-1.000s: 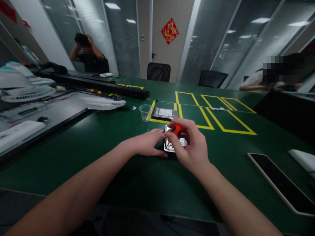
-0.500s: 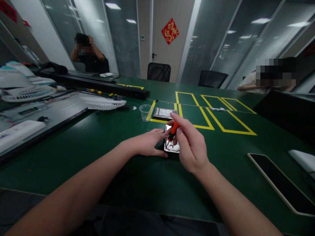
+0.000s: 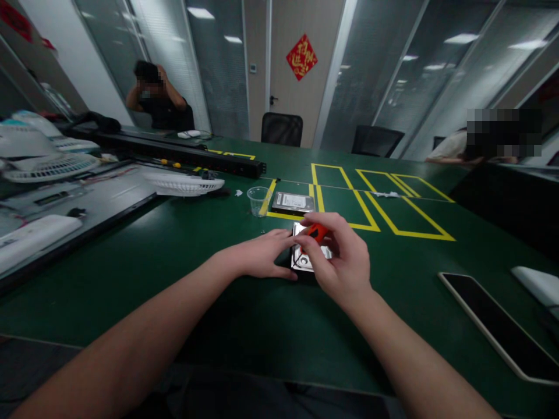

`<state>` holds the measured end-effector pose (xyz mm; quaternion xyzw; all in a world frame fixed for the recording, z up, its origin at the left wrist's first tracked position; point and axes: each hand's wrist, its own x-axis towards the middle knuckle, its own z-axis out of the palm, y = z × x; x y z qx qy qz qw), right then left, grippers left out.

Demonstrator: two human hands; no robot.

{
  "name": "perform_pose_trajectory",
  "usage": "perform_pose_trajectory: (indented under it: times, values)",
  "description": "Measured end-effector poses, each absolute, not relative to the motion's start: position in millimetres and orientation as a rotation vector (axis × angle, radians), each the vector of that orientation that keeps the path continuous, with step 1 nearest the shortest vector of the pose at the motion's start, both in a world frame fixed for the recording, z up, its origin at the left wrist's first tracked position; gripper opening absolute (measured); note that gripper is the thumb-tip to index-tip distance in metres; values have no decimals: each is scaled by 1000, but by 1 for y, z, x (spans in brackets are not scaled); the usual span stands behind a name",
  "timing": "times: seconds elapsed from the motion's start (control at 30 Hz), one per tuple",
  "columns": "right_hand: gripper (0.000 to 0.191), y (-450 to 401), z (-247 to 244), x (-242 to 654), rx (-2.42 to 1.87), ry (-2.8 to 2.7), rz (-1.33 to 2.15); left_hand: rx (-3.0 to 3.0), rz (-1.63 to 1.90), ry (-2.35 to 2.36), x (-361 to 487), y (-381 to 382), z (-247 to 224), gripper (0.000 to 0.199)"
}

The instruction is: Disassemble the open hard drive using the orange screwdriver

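A silver hard drive [image 3: 302, 263] lies on the green table [image 3: 209, 314] in front of me. My left hand [image 3: 266, 253] is against its left side, thumb and fingers spread around the edge. In my right hand [image 3: 338, 256] is a red and black screwdriver [image 3: 317, 233], its thin shaft slanting down to the drive's lower left part. The right fingers partly cover the drive. Just behind, a second hard drive [image 3: 293, 202] with a white label lies within yellow tape. A clear plastic cup [image 3: 258, 202] stands to its left.
Left are a flat metal panel [image 3: 109, 201], white fan grilles [image 3: 183, 183] and a long black bar [image 3: 174, 152]. A phone [image 3: 498, 326] lies at right, near a dark monitor [image 3: 515, 203]. Two people sit across the table; yellow tape [image 3: 423, 235] marks rectangles.
My right hand has turned and its fingers have shifted around the screwdriver, whose handle now leans further right. More of the drive's right side shows. My left hand has stayed put.
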<state>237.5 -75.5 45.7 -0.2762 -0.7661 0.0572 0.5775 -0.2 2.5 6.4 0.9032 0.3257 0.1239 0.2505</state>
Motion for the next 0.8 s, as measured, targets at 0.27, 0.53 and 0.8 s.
perform_pose_trajectory:
  times: [0.27,0.53,0.8]
  values:
    - [47,-81,45,239,-616,-1799,246,2478,293,895,2,2,9,99]
    - [28,-81,44,235,-656,-1741,229,2454,295,911,1,1,10,108]
    - [37,-78,41,235,-610,-1746,171,2448,274,942,2,1,11,111]
